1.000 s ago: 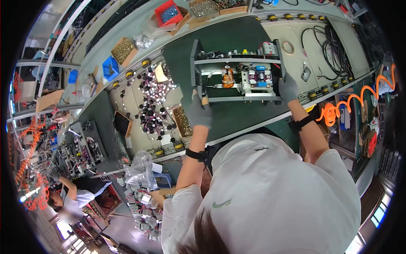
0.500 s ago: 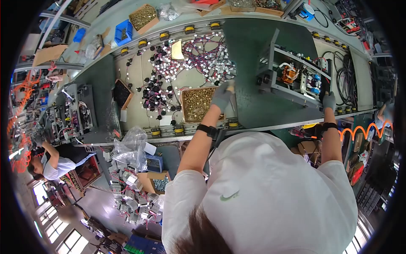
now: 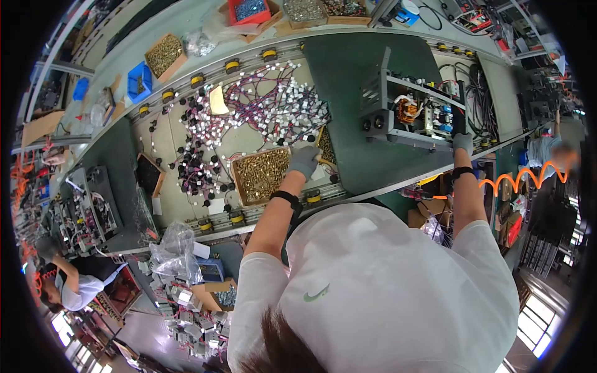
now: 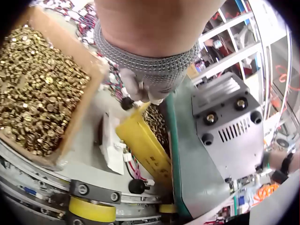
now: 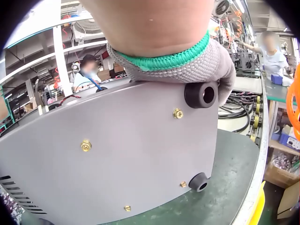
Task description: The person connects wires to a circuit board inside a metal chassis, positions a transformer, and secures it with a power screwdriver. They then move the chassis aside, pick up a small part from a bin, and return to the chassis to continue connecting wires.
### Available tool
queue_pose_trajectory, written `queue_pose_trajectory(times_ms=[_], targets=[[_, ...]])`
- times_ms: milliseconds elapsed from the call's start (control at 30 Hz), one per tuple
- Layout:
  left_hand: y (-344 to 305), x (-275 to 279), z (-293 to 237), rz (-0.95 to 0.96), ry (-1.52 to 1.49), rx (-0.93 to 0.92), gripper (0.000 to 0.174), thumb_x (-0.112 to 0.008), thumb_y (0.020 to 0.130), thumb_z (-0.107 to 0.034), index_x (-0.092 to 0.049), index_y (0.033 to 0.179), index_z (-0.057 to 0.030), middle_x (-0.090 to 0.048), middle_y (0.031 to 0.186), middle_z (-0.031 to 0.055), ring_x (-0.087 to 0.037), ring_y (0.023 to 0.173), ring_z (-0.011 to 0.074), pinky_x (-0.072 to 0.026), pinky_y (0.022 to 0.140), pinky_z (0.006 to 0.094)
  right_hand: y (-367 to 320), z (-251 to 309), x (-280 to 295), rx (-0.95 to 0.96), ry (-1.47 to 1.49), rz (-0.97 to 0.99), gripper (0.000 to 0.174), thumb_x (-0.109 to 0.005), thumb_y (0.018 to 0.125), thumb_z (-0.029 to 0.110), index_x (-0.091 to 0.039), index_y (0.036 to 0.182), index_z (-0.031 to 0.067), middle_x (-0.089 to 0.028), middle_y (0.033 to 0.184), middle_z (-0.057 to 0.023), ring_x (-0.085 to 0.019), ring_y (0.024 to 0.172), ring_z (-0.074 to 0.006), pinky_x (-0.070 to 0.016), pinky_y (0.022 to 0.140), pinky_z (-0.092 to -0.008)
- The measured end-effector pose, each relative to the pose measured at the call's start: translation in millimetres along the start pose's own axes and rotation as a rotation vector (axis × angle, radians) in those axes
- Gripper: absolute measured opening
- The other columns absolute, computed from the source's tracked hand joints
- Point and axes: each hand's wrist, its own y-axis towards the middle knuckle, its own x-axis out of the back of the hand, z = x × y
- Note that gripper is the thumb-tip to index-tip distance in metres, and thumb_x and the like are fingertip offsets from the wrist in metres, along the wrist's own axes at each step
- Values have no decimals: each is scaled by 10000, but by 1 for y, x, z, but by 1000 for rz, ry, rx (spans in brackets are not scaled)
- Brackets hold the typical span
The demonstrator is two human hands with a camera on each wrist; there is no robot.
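My gloved right hand (image 3: 463,144) grips the near right corner of a grey metal chassis (image 3: 420,138) with an orange-wound coil and circuit boards inside. In the right wrist view its side panel (image 5: 126,145) has black rubber feet and brass screws, and stands on the green board (image 5: 229,187). My gloved left hand (image 3: 303,163) is away from the chassis, over a small yellow-sided box (image 4: 145,143) of brass screws. Its fingertips are right at that box's upper corner; I cannot tell whether they pinch it. Beside this hand lies a larger box of brass screws (image 3: 258,177).
Wire harnesses with white connectors (image 3: 261,105) lie heaped left of the green board. Black cables (image 3: 479,99) are coiled beyond the chassis. Yellow rollers (image 3: 314,196) line the bench edge. An orange coiled hose (image 3: 522,177) hangs at right. Another person (image 3: 78,289) works far left.
My left hand has let go of the chassis and moved left to the small screw box. The chassis has shifted right and turned slightly, with my right hand still on it. The head view has swung.
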Motion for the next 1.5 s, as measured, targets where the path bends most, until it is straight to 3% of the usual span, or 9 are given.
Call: queue_pose_trajectory(times_ms=[67,333,600,767,1100,1133,1200,1300,1500], targets=[[16,-18,-12,-6,45,-98,251,-533,854,-168,-611,1077,-81,-595,1079,122,-551,1034,318,-447,864,395,-1,-2,-2,6,25,-25,453,-458,787,237,-517,1191,42,-576,1162,-226,-558,1078,-362,-440,901,-430],[68,-12,-54,450,240,476,379,-491,849,-327,-660,1039,-46,-622,1130,147,-606,1019,318,-488,801,400,-22,10,17,-45,82,-18,385,-522,775,188,-550,1131,44,-604,1116,-201,-581,1049,-350,-468,865,-426],[54,-29,-48,302,205,408,284,-526,847,-239,-669,969,-26,-634,1067,175,-603,978,357,-498,764,400,-34,15,32,-75,186,-14,347,-520,787,164,-558,1115,58,-610,1097,-184,-584,1035,-344,-474,844,-415],[46,-49,-37,326,233,358,363,-545,849,-177,-540,1183,-34,-575,1149,197,-571,1045,351,-498,804,404,-33,12,29,-99,226,-34,335,-522,789,145,-553,1115,72,-619,1072,-173,-593,1025,-325,-477,838,-402],[-12,11,-44,-212,-87,328,250,-488,881,-200,-562,1052,-35,-615,1001,244,-573,949,411,-456,821,445,-34,10,29,-88,259,-19,326,-512,801,150,-554,1111,59,-624,1061,-187,-603,1000,-341,-482,826,-423],[0,-27,6,-213,-80,333,250,-488,881,-200,-562,1052,-35,-615,1001,244,-573,949,411,-456,821,445,-37,10,31,-88,261,-11,326,-512,801,150,-554,1111,59,-624,1061,-187,-603,1000,-341,-482,826,-423],[19,-80,107,-377,-409,420,271,-474,912,-242,-582,992,-6,-653,937,203,-631,790,342,-493,688,406,-46,12,40,-70,259,0,322,-517,798,150,-563,1102,55,-628,1060,-178,-603,1003,-335,-485,823,-419],[-34,11,-9,-352,-915,528,305,-464,938,-278,-599,967,-7,-679,871,133,-614,601,199,-457,504,308,-51,15,35,-76,208,32,316,-528,793,151,-560,1086,38,-631,1050,-178,-606,1003,-327,-486,824,-416],[-50,54,-45,-430,-1087,558,250,-499,936,-259,-601,1001,-40,-679,854,100,-521,504,65,-317,397,195,-91,23,40,61,182,171,349,-548,803,198,-514,1097,11,-600,1089,-183,-591,1027,-323,-489,835,-406]])
